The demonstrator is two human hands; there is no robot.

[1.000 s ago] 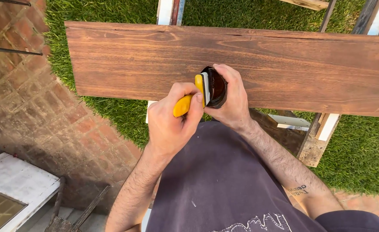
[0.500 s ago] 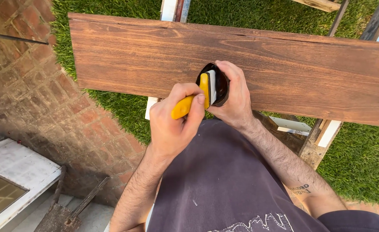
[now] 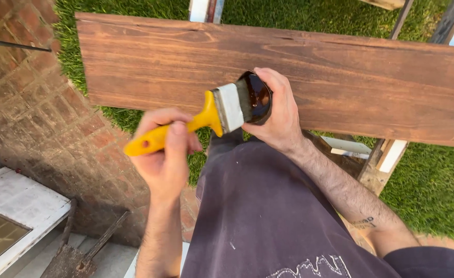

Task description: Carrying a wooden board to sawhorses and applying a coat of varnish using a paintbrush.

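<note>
A view from above, looking down a person's chest at both hands, held in front of a long stained wooden board [image 3: 340,77]. The board runs across the upper part of the view; its right end is cut off by the picture's edge, and the supports [image 3: 391,149] beneath it show only in part, so how it rests cannot be made out fully.

The right hand [image 3: 278,110] is over the board's near edge, around the middle of its length. Its fingers [image 3: 270,77] are curled round a small dark container [image 3: 258,95] of brown stain. The hand hides most of the container; only the glossy open mouth and part of the rim show.

The left hand [image 3: 165,154] is lower and to the left, off the board's near edge and above the brick paving [image 3: 36,118]. It is slightly blurred. Its fingers are closed round the yellow handle of a flat paintbrush [image 3: 196,123], thumb on top. The brush slants up to the right, and its bristles reach the container's mouth; whether the tips sit in the stain cannot be told.

Green grass [image 3: 433,190] lies under the board. A dark grey shirt [image 3: 268,216] fills the lower middle. At the lower left, a white frame [image 3: 15,206] and a rusty tool [image 3: 72,252] are cut off by the edge.
</note>
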